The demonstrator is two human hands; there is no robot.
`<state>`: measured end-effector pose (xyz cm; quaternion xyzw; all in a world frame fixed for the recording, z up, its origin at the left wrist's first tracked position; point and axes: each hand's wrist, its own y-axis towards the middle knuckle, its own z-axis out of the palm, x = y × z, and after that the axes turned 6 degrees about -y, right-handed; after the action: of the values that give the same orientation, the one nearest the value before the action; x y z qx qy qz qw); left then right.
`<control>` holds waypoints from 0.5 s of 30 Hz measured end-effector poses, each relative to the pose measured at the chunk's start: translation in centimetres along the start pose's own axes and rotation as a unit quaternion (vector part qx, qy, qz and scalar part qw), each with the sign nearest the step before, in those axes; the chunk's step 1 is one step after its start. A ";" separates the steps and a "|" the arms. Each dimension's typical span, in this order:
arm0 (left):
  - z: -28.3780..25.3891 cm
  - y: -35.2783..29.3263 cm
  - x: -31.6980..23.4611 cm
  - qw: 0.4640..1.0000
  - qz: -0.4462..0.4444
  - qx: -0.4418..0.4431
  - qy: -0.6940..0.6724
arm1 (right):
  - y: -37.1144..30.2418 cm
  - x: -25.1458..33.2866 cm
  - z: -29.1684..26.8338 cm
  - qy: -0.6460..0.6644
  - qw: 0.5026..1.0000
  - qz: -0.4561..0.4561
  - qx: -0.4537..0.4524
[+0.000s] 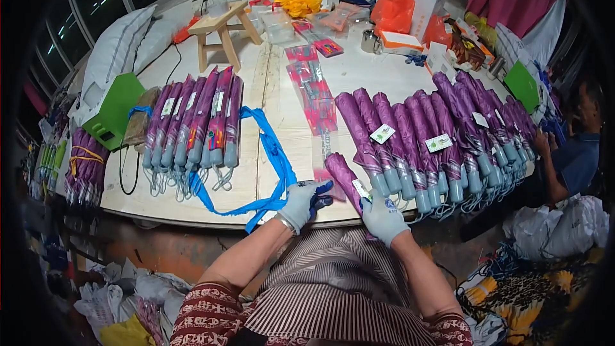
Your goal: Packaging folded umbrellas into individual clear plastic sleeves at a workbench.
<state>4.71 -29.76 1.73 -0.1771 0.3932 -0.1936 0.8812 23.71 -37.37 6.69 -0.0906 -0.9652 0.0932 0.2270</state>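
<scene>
My right hand (384, 218), in a pale glove, is closed around a purple folded umbrella (341, 172) that slants over the table's front edge. A small white tag (360, 188) hangs on it by my fingers; its lower end is hidden. My left hand (306, 204), in a pale glove with dark fingertips, is at the table edge, thumb and fingers apart. Its fingertips are close to a pink clear-plastic sleeve (331, 191); I cannot tell whether they touch it. Pink printed sleeves (312, 90) lie in a strip leading away from me. A blue strap (277, 157) passes beside my left wrist.
Purple umbrellas with grey handles (416, 134) lie in a row at right; several sleeved ones (192, 122) lie at left. Behind are a wooden stool (221, 35), a green box (114, 112), a metal mug (370, 41) and an orange bag (392, 9). Another person (580, 147) sits at far right.
</scene>
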 end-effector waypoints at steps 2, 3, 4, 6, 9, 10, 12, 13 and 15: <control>-0.6 0.1 -1.2 0.992 -0.097 0.065 0.048 | -0.5 0.2 -0.2 -0.010 1.000 0.005 0.021; -0.8 0.2 -1.9 0.982 -0.143 0.098 0.073 | -0.6 0.3 -0.3 -0.015 0.999 0.006 0.030; -0.8 0.2 -2.2 0.968 -0.187 0.131 0.099 | -0.7 0.3 -0.6 -0.020 0.999 0.008 0.038; 0.0 0.1 -2.5 0.979 -0.140 0.132 0.069 | -1.1 0.2 -1.1 0.065 0.997 0.015 0.047; 1.8 1.0 -3.2 0.992 -0.016 0.123 -0.017 | -2.9 -1.4 -1.3 0.238 0.971 -0.028 -0.001; 2.4 1.5 -2.9 0.991 -0.008 0.130 -0.017 | -4.2 -1.8 -0.5 0.240 0.967 -0.038 -0.082; 3.8 3.2 -1.0 0.983 0.035 0.139 -0.117 | -6.1 -1.4 0.0 0.240 0.955 -0.053 -0.167; 4.4 3.7 -0.3 0.975 0.055 0.139 -0.168 | -7.3 -0.5 -0.3 0.187 0.965 -0.034 -0.180; 6.0 3.7 0.0 0.963 0.073 0.143 -0.218 | -8.1 0.5 -1.0 0.133 0.971 -0.015 -0.196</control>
<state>9.98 -25.60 3.77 -0.0574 0.1716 -0.1394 0.9736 22.61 -44.99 9.59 -0.1308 -0.9270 -0.1143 0.3324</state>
